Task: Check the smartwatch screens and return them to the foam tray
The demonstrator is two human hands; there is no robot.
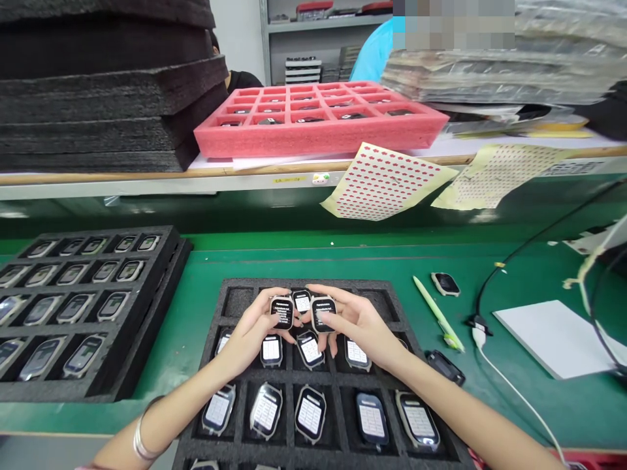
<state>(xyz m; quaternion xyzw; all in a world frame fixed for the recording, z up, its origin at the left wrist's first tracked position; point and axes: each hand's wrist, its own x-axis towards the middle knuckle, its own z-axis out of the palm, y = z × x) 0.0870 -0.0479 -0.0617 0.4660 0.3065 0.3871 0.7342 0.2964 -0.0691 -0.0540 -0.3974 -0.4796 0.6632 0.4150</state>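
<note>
Over a black foam tray, my left hand grips a small black watch body with a white label on its screen. My right hand holds a second labelled watch body right beside it. A third watch body sits in the tray's back row between the two. Several more labelled watch bodies lie in the tray's nearer pockets. A silver bangle is on my left wrist.
A second black tray of watch bodies lies at the left. A green pen, a loose watch body, another, a white pad and cables lie at the right. On the shelf: a pink tray, black foam stacks, sticker sheets.
</note>
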